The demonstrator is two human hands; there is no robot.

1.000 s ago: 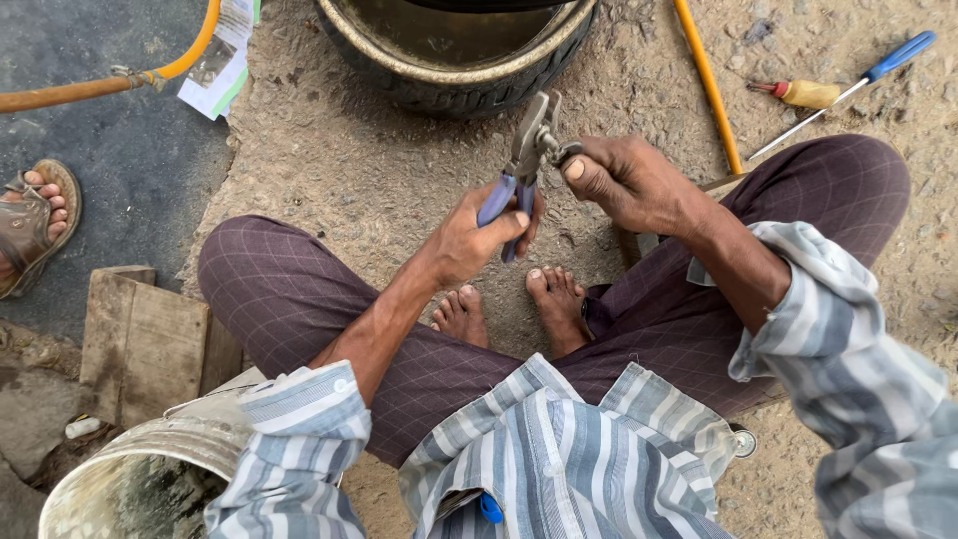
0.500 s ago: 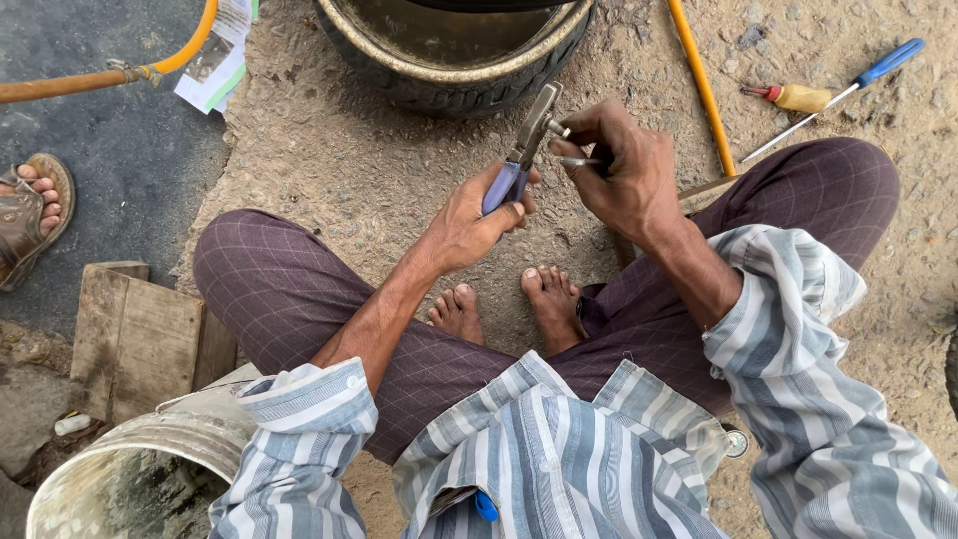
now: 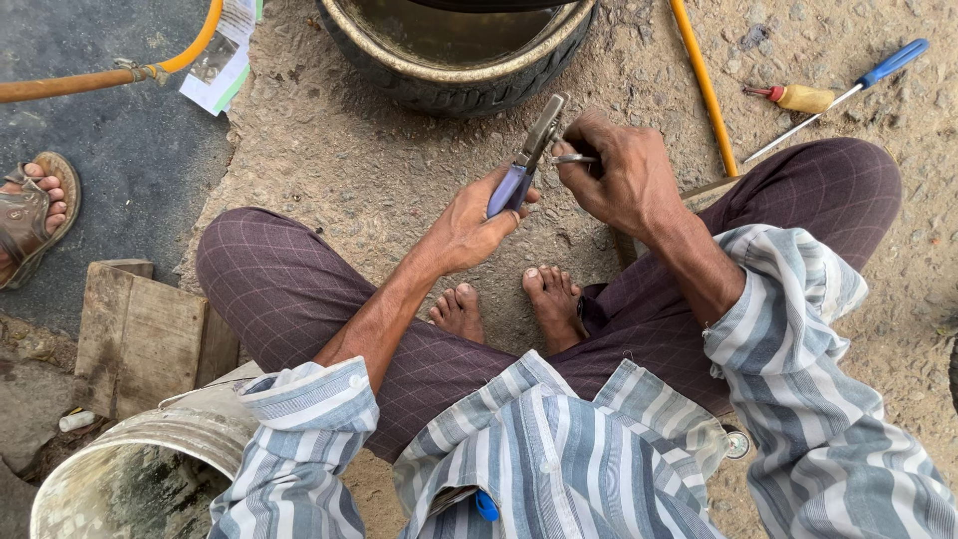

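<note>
Item: pliers (image 3: pixel 527 160), blue-handled, grey metal head. Location: held above the gritty ground (image 3: pixel 339 170), in front of the seated person's crossed legs, head pointing up and away toward the tyre. Tilted, not upright.

Left hand (image 3: pixel 469 225): fingers wrapped closed around the blue handles of the pliers, thumb on the near side. Forearm bare, striped sleeve rolled near the elbow.

Right hand (image 3: pixel 619 175): curled shut, fingertips pinching a small thin metal piece (image 3: pixel 574 159) that reaches sideways to the pliers' head. Whether the pliers' head actually grips this piece cannot be told; the two meet or nearly meet. What the piece is cannot be made out.

Surroundings:
- Tyre (image 3: pixel 459 60), dark, worn, with a tan inner rim, lying at the top edge just beyond the pliers.
- Yellow rod (image 3: pixel 704 85), running diagonally on the ground to the right of the tyre, passing behind the right hand.
- Screwdriver (image 3: pixel 848 95), blue handle, long shaft, upper right, well apart from both hands.
- Small tool with a yellowish wooden handle (image 3: pixel 803 97), lying beside the screwdriver shaft.
- Orange hose (image 3: pixel 110 75), upper left, over dark pavement.
- Wooden board (image 3: pixel 145 339), left of the left knee.
- Bucket (image 3: pixel 120 469), pale, grimy, lower left corner.
- Sandalled foot (image 3: pixel 30 215) of another person, left edge.
- Bare feet (image 3: pixel 509 304) of the seated person, below the hands.
</note>
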